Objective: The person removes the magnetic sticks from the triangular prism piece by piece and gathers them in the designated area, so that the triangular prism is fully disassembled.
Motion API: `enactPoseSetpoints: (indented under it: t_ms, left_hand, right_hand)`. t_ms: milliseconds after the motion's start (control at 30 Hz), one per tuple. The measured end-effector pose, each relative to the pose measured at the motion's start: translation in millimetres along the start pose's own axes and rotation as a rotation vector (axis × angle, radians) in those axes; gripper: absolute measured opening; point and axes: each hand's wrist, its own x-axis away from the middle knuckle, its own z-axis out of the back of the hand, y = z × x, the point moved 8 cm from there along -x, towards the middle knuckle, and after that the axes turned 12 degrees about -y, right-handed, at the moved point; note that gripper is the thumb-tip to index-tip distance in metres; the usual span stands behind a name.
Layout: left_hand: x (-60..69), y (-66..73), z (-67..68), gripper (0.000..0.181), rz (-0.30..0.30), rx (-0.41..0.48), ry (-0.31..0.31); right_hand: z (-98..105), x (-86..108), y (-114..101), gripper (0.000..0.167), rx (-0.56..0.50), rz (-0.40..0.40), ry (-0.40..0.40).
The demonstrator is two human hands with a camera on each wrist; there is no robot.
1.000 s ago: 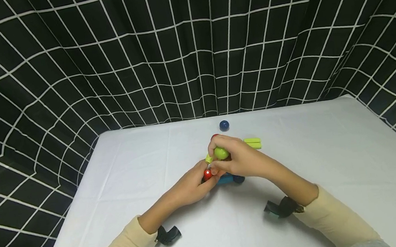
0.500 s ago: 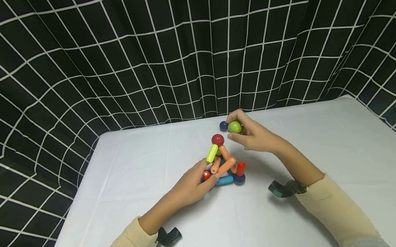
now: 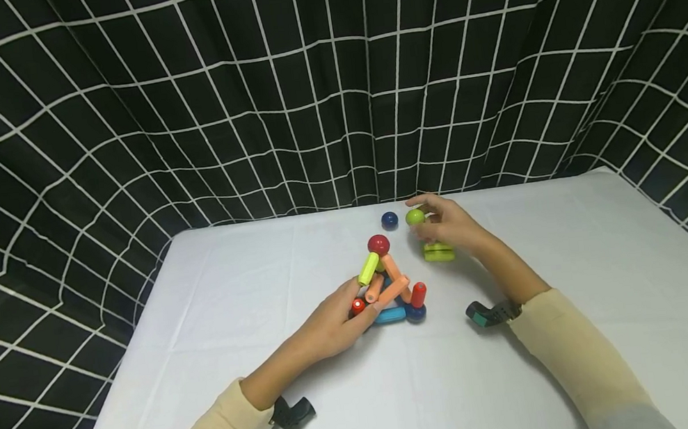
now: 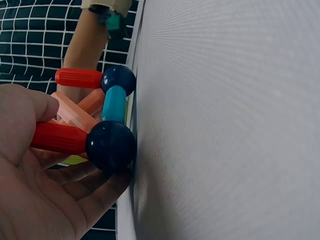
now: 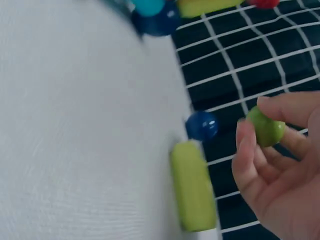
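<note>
My left hand [image 3: 333, 322] holds a toy rod-and-ball structure by its left side. In the left wrist view, the thumb lies by a red rod [image 4: 59, 138] and fingers reach under a dark blue ball [image 4: 111, 146]. The structure has a light blue rod [image 3: 390, 315], several orange rods [image 3: 393, 292], a second upright red rod [image 3: 418, 295], a yellow-green rod [image 3: 368, 269] and a red ball [image 3: 379, 245] at the back. My right hand [image 3: 450, 223] has a green ball [image 5: 267, 127] between thumb and fingertips, above table level.
A loose dark blue ball [image 3: 389, 221] lies on the white-covered table [image 3: 249, 273], left of my right hand. Yellow-green rods [image 3: 439, 253] lie side by side just below that hand. A black curtain with white grid lines [image 3: 331, 90] hangs behind the table.
My right hand has moved from the structure to the back right with the green ball, and lower over the last half second. My left hand has stayed in place on the structure.
</note>
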Motion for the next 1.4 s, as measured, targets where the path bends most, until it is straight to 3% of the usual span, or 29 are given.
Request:
enactPoseSetpoints:
  t_ms: [233, 400, 600, 1000, 1400]
  left_hand:
    - [2.8, -2.7, 0.7, 0.022, 0.050, 0.023, 0.000]
    - [1.9, -1.9, 0.7, 0.015, 0.019, 0.020, 0.005]
    - [1.4, -2.3, -0.1, 0.016, 0.013, 0.011, 0.006]
    - [2.0, -4.5, -1.5, 0.039, 0.020, 0.036, -0.014]
    - [0.8, -1.6, -1.9, 0.046, -0.025, 0.046, -0.019]
  right_hand:
    - [5, -18.8, 15, 0.042, 0.173, -0.089, 0.020]
    - [6, -31.4, 23, 0.040, 0.259, -0.150, 0.010]
    - [6, -40.6, 27, 0.034, 0.295, -0.171, -0.001]
    - [5, -47.7, 28, 0.043, 0.321, -0.180, -0.016]
    - [4, -49.2, 25, 0.040, 0.320, -0.187, 0.010]
